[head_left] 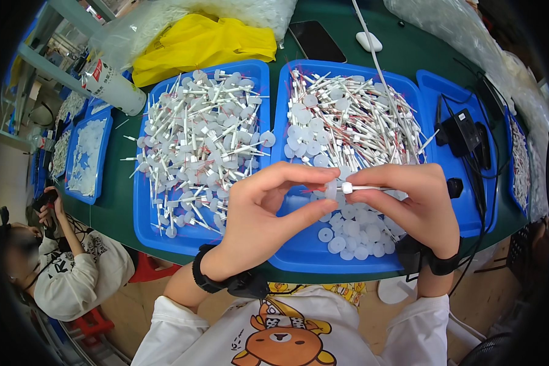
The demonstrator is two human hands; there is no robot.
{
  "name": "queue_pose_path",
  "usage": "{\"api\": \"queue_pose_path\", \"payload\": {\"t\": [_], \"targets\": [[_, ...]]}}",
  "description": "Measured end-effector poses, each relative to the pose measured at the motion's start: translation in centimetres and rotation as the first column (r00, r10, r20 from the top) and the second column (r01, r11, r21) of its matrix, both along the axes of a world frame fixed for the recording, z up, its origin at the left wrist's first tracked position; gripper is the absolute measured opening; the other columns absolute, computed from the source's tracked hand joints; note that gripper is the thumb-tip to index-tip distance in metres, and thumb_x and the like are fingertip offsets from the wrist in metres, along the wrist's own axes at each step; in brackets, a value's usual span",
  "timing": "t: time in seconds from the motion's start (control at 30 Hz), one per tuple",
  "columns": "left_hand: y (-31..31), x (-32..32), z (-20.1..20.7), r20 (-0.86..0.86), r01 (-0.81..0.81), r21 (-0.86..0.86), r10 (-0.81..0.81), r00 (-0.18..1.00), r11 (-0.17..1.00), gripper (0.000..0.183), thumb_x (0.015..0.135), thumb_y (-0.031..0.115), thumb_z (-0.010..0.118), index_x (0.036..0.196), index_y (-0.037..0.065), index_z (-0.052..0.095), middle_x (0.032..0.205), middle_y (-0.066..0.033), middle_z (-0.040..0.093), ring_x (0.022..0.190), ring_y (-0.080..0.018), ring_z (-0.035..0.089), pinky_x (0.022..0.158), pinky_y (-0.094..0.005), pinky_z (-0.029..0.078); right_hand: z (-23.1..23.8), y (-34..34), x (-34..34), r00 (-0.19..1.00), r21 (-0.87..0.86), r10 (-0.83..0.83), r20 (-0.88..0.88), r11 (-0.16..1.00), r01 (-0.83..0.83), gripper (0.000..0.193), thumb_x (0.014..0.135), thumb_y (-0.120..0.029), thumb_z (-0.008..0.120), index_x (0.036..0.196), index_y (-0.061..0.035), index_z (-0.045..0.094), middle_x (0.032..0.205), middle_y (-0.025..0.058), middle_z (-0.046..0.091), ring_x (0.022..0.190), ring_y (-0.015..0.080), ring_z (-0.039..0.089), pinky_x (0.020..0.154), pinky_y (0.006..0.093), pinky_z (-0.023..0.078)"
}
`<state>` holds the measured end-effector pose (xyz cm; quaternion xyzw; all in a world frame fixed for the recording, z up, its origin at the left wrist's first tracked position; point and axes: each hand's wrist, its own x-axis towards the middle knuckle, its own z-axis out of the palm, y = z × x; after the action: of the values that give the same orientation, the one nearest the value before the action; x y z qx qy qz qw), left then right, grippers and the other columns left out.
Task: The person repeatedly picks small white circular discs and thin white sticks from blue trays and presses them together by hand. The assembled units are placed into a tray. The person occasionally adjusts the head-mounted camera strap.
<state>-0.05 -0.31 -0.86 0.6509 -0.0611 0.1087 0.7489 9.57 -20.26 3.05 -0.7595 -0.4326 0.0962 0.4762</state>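
Above the right-hand blue tray (pixel 341 266), my two hands meet fingertip to fingertip. My left hand (pixel 253 213) pinches a translucent white plastic disc (pixel 331 191) on edge between thumb and fingers. In my right hand (pixel 418 198) is a thin white rod-like part with a white collar (pixel 347 188), which sits right against the disc. Fine red wires stick out on the disc's other side. Loose discs (pixel 351 235) and many thin white rod parts (pixel 360 116) fill the tray below. The left-hand blue tray (pixel 141 207) holds rods with discs on them.
A yellow plastic bag (pixel 204 46), a phone (pixel 317 41) and a white oval device (pixel 369 41) lie along the back. At left stands a white cup (pixel 113 88). A blue tray at right holds black adapters (pixel 462 131) and cables. A person (pixel 79 274) sits at left.
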Motion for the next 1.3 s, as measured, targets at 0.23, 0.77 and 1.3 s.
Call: {"api": "queue_pose_path", "payload": {"t": [0.23, 0.77, 1.3], "targets": [[0.1, -0.2, -0.6, 0.024, 0.013, 0.006, -0.014, 1.000, 1.000, 0.029, 0.079, -0.011, 0.073, 0.107, -0.005, 0.068, 0.114, -0.0181, 0.068, 0.112, -0.0235, 0.064, 0.098, -0.0330, 0.050, 0.3, 0.0, -0.2, 0.997, -0.087, 0.057, -0.054, 0.994, -0.062, 0.007, 0.089, -0.007, 0.067, 0.093, -0.0023, 0.070, 0.071, 0.0095, 0.068, 0.061, 0.0209, 0.068, 0.055, 0.0289, 0.051], [0.1, -0.4, -0.2, 0.004, 0.077, -0.001, -0.077, 0.997, 0.997, 0.027, 0.080, -0.010, 0.074, 0.105, -0.006, 0.066, 0.112, -0.0174, 0.068, 0.112, -0.0236, 0.064, 0.098, -0.0341, 0.051, 1.5, -0.1, -0.2, 0.876, -0.097, 0.089, -0.474, 0.983, -0.153, 0.013, 0.094, -0.006, 0.060, 0.089, 0.0022, 0.068, 0.062, 0.0053, 0.067, 0.057, 0.0112, 0.067, 0.051, 0.0233, 0.048], [0.2, -0.2, 0.1, -0.030, 0.110, 0.148, -0.107, 0.994, 0.983, 0.027, 0.073, -0.012, 0.077, 0.098, -0.005, 0.068, 0.103, -0.0195, 0.070, 0.105, -0.0286, 0.068, 0.090, -0.0379, 0.055, 1.7, -0.1, -0.2, 0.871, -0.125, 0.145, -0.470, 0.965, -0.229, 0.017, 0.096, -0.010, 0.059, 0.087, 0.0014, 0.067, 0.061, 0.0061, 0.066, 0.055, 0.0131, 0.067, 0.049, 0.0240, 0.050]]}}
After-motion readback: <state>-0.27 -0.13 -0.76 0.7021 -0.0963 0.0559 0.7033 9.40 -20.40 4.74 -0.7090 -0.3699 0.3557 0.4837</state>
